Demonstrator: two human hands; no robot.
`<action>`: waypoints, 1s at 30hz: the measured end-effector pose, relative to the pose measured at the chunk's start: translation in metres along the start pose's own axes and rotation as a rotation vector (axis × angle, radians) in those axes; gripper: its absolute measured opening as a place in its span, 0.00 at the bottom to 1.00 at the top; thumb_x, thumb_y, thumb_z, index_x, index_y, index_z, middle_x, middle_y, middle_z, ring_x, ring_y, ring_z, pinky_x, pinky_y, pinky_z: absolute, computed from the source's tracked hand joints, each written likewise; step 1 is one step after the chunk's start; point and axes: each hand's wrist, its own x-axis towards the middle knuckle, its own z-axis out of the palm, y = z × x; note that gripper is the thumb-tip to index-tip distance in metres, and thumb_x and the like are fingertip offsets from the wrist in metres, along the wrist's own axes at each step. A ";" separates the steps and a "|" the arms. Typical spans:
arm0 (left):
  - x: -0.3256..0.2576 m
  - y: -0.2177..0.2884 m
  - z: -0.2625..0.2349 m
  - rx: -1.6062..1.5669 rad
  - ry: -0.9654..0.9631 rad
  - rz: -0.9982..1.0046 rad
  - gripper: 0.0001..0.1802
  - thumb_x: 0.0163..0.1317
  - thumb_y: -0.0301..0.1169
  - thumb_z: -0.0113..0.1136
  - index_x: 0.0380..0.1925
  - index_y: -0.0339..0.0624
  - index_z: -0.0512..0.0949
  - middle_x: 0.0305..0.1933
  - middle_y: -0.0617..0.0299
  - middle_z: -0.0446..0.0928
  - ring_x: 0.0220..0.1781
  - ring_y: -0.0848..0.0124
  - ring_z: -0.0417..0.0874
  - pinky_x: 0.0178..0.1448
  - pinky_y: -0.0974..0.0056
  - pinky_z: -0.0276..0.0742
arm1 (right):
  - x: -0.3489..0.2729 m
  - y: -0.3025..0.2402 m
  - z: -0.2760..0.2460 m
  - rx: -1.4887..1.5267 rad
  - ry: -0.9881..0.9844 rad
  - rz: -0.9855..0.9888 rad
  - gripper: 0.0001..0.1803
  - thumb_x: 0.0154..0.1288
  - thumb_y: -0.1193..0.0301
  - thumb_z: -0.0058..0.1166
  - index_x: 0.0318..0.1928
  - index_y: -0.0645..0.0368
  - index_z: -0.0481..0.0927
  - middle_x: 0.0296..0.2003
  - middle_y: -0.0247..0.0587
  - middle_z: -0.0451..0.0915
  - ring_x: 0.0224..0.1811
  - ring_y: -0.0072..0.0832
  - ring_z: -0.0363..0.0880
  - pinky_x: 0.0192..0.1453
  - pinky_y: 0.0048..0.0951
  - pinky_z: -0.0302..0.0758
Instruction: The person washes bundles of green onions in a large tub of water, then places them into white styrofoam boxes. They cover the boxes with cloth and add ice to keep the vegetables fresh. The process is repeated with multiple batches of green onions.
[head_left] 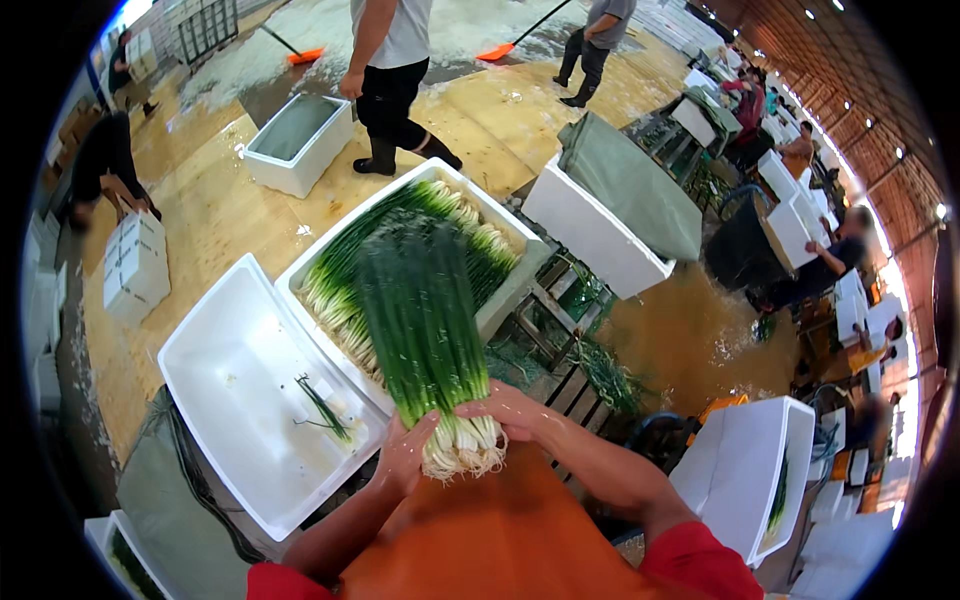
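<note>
A thick bunch of green onions (425,315) is held between my two hands, its white rooted ends toward me and its long green leaves pointing away. My left hand (404,448) grips the white end from the left side. On the other side, my right hand (508,410) wraps round the same end, fingers laid across the stems. The leaves hang over a white foam box (290,285) packed with more green onions (480,235), their white ends along its sides. To the left of that stands another white foam box (215,360), with a few loose green stalks (325,410) in it.
A white box under a grey-green cover (635,190) stands ahead right, beside wooden slats (545,320) with scattered greens. A foam box (735,470) is at near right. Beyond, people walk or work around a wet floor, with ice (300,35) and orange shovels (495,51).
</note>
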 end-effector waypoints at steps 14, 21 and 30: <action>0.358 -0.057 0.074 -0.845 0.480 0.008 0.30 0.80 0.53 0.44 0.74 0.55 0.59 0.74 0.62 0.67 0.72 0.60 0.69 0.76 0.45 0.61 | 0.396 -0.264 -0.161 -1.453 -0.987 0.681 0.30 0.54 0.62 0.74 0.56 0.61 0.84 0.51 0.47 0.86 0.51 0.36 0.83 0.56 0.40 0.79; 0.566 -0.093 0.130 -1.137 0.483 -0.062 0.29 0.72 0.52 0.59 0.62 0.44 0.71 0.58 0.60 0.75 0.61 0.60 0.75 0.70 0.48 0.73 | 0.490 -0.338 -0.258 -2.063 -0.974 0.918 0.42 0.47 0.53 0.77 0.60 0.64 0.81 0.54 0.52 0.84 0.54 0.46 0.83 0.55 0.45 0.78; 0.428 -0.022 0.136 -0.446 0.123 -0.177 0.25 0.69 0.31 0.64 0.65 0.38 0.71 0.67 0.52 0.74 0.66 0.64 0.78 0.67 0.55 0.78 | 0.353 -0.372 -0.279 -1.669 -0.221 -0.536 0.32 0.65 0.67 0.61 0.68 0.63 0.71 0.64 0.57 0.75 0.67 0.49 0.73 0.71 0.44 0.69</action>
